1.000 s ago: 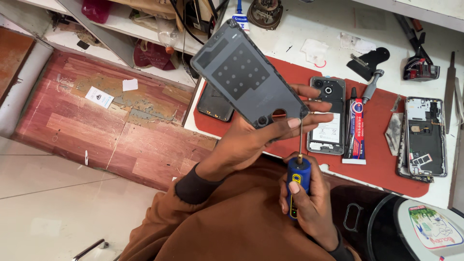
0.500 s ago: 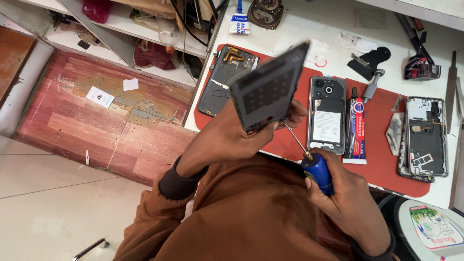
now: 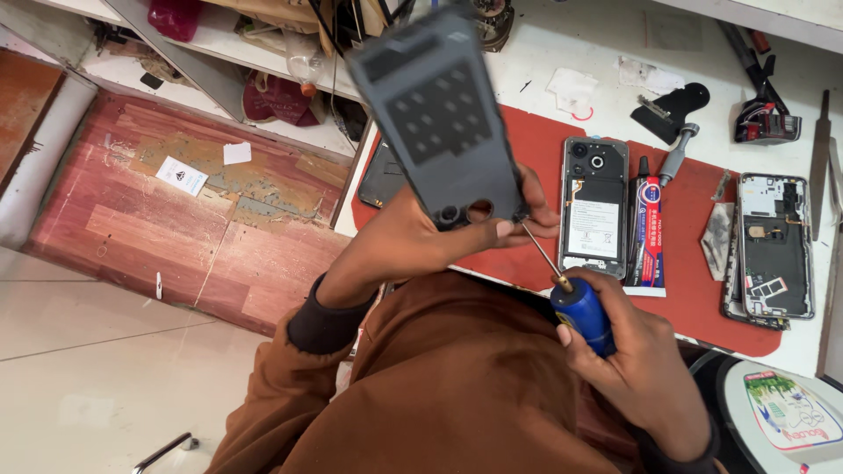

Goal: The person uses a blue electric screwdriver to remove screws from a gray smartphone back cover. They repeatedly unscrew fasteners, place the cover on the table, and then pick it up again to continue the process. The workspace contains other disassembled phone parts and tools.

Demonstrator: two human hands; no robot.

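- Red mat [image 3: 702, 290] on the bench carries an opened phone [image 3: 594, 206], a glue tube [image 3: 648, 233] just right of it, and a second stripped phone [image 3: 773, 246] near the mat's right edge.
- Left hand [image 3: 421, 241]: grip closed on the grey back cover [image 3: 443, 114], raised and tilted above the mat's left part.
- Right hand [image 3: 637, 364]: grip wrapped round the blue screwdriver [image 3: 581, 312], tip at the cover's lower edge.
- Bare mat shows between the phones.

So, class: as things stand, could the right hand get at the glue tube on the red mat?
Probably not at once. The right hand is shut on the blue screwdriver. The glue tube lies uncovered just beyond it, so the path looks free once the tool is put down.
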